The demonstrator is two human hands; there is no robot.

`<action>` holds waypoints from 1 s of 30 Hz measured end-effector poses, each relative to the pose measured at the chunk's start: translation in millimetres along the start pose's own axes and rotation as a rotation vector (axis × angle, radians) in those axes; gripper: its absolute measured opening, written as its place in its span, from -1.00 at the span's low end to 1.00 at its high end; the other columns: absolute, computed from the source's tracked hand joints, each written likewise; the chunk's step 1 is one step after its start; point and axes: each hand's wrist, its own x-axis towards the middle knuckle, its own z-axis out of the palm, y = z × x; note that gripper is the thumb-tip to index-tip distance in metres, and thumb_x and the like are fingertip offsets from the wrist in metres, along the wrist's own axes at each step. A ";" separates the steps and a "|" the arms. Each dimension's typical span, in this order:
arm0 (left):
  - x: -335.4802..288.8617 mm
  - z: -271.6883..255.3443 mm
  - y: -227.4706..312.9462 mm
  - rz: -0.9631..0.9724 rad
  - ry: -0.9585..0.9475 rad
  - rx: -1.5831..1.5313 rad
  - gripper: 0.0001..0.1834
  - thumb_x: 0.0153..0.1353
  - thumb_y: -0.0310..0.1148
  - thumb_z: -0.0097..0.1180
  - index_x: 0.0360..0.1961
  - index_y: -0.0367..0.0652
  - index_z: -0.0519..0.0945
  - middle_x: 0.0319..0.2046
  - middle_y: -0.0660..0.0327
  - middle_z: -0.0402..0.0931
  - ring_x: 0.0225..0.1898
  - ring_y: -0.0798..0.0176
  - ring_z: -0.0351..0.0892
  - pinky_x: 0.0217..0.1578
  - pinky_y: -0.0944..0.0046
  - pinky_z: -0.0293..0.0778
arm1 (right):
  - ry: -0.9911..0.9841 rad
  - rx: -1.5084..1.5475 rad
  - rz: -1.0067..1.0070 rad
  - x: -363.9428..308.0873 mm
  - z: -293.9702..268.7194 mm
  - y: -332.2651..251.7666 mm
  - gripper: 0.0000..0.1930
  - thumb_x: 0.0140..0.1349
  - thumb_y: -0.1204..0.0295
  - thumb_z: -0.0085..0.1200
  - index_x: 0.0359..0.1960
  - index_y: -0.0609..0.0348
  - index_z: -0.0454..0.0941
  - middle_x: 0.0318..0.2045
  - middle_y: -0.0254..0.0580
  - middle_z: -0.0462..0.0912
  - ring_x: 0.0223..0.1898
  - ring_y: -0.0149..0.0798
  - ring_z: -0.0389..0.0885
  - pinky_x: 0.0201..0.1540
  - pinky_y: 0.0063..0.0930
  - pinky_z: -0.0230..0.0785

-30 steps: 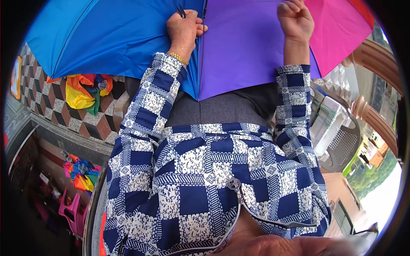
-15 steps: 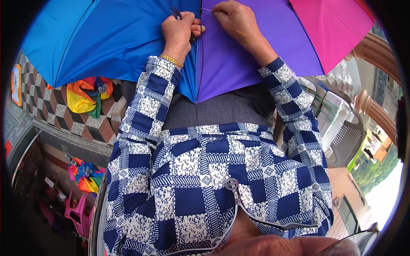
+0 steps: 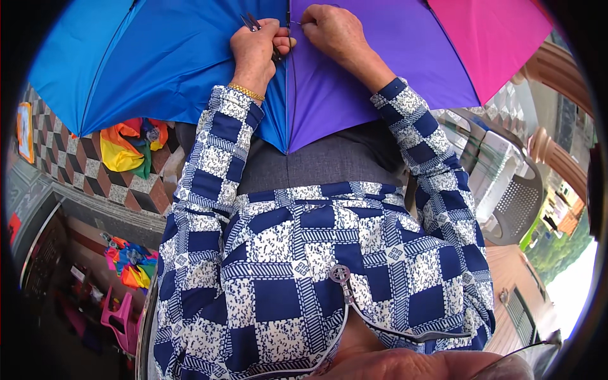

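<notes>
Over lap, left hand (image 3: 254, 47) gripping scissors (image 3: 252, 23), right hand (image 3: 334, 30) pinching umbrella (image 3: 190, 57) seam, folded umbrella (image 3: 130, 145) on floor

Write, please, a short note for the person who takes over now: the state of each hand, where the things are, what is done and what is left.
Left hand: closed on small metal scissors, resting on the blue fabric panel of the open multicoloured umbrella.
Right hand: fingertips pinched at the seam between the blue and purple panels; a thin thread seems held there, hard to tell.
The umbrella lies across the lap; a folded rainbow-coloured umbrella lies on the tiled floor at the left.
Done: cannot tell from the seam.
Left: probably finishing the work at this seam.
</notes>
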 end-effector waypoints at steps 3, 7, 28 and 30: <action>0.7 -9.9 -0.1 0.009 0.016 0.003 -0.88 0.23 -0.52 0.03 -0.27 -0.39 0.47 -0.51 0.06 0.53 -0.62 0.29 0.57 -0.62 0.43 0.51 | -0.065 0.102 0.048 4.6 -31.5 -31.0 -0.87 0.06 0.44 -0.01 -0.46 0.20 0.56 -0.47 0.07 0.60 -0.36 0.11 0.59 -0.27 -0.07 0.43; 1.8 -8.2 -1.6 0.011 -0.003 0.026 -0.83 0.24 -0.50 0.05 -0.22 -0.42 0.48 -0.47 0.04 0.54 -0.57 0.26 0.57 -0.59 0.43 0.52 | -0.054 0.159 0.096 4.9 -40.2 -36.2 -0.87 0.04 0.45 -0.01 -0.46 0.20 0.57 -0.49 0.08 0.60 -0.38 0.11 0.59 -0.29 -0.07 0.43; 1.7 -3.3 -3.0 0.073 0.015 0.047 -0.88 0.20 -0.44 0.11 -0.33 -0.29 0.49 -0.58 0.17 0.51 -0.68 0.30 0.55 -0.73 0.46 0.39 | -0.121 0.298 0.240 12.8 -49.1 -49.7 -0.90 0.04 0.46 0.07 -0.45 0.24 0.51 -0.53 0.07 0.57 -0.39 0.08 0.57 -0.35 -0.15 0.40; -0.6 -3.5 -2.7 0.086 0.046 0.041 -0.87 0.20 -0.43 0.11 -0.32 -0.29 0.48 -0.57 0.16 0.52 -0.67 0.30 0.56 -0.73 0.46 0.39 | -0.099 0.266 0.119 9.6 -54.5 -42.2 -0.90 0.04 0.45 0.07 -0.46 0.23 0.50 -0.52 0.06 0.55 -0.37 0.09 0.56 -0.35 -0.14 0.40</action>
